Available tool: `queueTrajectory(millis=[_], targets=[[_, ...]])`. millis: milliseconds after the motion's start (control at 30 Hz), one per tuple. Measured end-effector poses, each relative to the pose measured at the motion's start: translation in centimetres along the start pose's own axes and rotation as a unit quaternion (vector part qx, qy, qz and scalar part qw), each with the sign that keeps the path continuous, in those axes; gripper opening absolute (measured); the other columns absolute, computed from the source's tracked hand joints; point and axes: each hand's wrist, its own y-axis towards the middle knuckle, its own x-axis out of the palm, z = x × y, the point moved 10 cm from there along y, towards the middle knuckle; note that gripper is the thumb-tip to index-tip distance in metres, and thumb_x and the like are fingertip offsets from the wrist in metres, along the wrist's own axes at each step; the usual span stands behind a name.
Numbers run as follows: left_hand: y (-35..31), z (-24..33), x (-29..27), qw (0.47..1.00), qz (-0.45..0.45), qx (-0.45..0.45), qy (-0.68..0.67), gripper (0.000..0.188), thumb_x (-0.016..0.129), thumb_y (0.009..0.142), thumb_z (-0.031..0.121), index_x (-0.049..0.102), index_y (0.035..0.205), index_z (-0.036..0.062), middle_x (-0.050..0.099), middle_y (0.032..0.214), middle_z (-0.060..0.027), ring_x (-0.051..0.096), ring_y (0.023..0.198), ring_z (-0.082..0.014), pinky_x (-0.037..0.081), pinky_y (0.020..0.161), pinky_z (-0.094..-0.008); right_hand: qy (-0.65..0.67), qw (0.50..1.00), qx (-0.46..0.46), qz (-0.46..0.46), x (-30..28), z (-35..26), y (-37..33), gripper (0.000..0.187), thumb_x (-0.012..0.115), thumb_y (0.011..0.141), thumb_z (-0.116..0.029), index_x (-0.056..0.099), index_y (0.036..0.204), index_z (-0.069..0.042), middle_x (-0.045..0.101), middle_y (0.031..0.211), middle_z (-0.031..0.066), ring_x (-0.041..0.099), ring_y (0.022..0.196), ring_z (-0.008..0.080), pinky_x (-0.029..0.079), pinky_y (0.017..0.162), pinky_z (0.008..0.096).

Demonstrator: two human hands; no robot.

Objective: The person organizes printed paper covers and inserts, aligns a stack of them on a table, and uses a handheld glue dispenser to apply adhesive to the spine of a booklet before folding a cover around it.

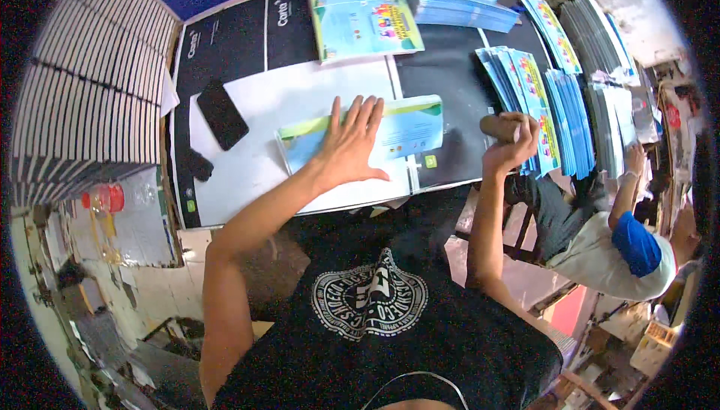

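My left hand (346, 144) lies flat with its fingers spread on a folded blue and green printed sheet (415, 127), pressing it to the white board (262, 95) on the table. The thumb points right, below the sheet's lower edge. My right hand (517, 148) is raised to the right of that sheet, its fingers wrapped round a short brown rounded block (496, 128). This block is apart from the sheet. Just right of my right hand lie stacked folded booklets (525, 88) with colourful covers.
Flat printed sheets (364, 28) are piled at the table's far side, beside more blue stacks (465, 9). A black phone (223, 115) and a small black object (199, 165) lie left. A tall stack of boards (90, 80) borders the left. Another person (622, 252) sits at right.
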Motion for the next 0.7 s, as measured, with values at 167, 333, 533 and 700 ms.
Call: queueTrajectory(millis=[167, 333, 533, 700], targets=[[1.0, -1.9, 3.1, 0.999, -0.024, 0.011, 0.03, 0.14, 0.084, 0.048, 0.072, 0.027, 0.149, -0.0074, 0.04, 0.138, -0.0249, 0.041, 0.126, -0.0395, 0.031, 0.105, -0.0599, -0.107, 0.991, 0.041, -0.064, -0.5, 6.1, 0.8, 0.018, 0.065, 0.092, -0.017, 0.063, 0.09, 0.0, 0.064, 0.081, 0.0071, 0.06, 0.078, 0.0167, 0.047, 0.078, 0.0298], [1.7, -1.0, 1.9, 0.999, -0.039, -0.032, 0.001, 0.124, 0.088, 0.055, 0.056, 0.032, 0.146, -0.0053, 0.04, 0.135, -0.0248, 0.042, 0.125, -0.0399, 0.036, 0.103, -0.0525, -0.117, 0.985, 0.023, -0.128, -0.5, 6.8, 0.1, 0.021, 0.07, 0.09, -0.018, 0.065, 0.101, 0.0, 0.065, 0.099, 0.007, 0.06, 0.091, 0.0158, 0.048, 0.085, 0.0302], [2.5, -0.9, 1.8, 0.997, -0.055, -0.056, 0.004, 0.119, 0.089, 0.057, 0.05, 0.031, 0.147, -0.0028, 0.039, 0.137, -0.0258, 0.042, 0.126, -0.0432, 0.036, 0.105, -0.0512, -0.059, 0.977, 0.044, -0.202, -0.6, 8.0, -0.1, 0.05, 0.075, 0.084, -0.026, 0.059, 0.123, 0.0, 0.062, 0.118, 0.0131, 0.059, 0.112, 0.0232, 0.046, 0.099, 0.0357], [2.6, -0.7, 0.4, 0.993, -0.081, -0.081, -0.013, 0.125, 0.092, 0.057, 0.047, 0.025, 0.151, -0.0014, 0.034, 0.145, -0.0293, 0.036, 0.134, -0.0453, 0.033, 0.112, -0.0511, -0.079, 0.969, -0.213, -0.101, -4.9, -1.6, -1.6, 0.058, 0.075, 0.083, -0.034, 0.056, 0.122, 0.003, 0.058, 0.123, 0.0195, 0.056, 0.114, 0.0335, 0.043, 0.101, 0.0451]])
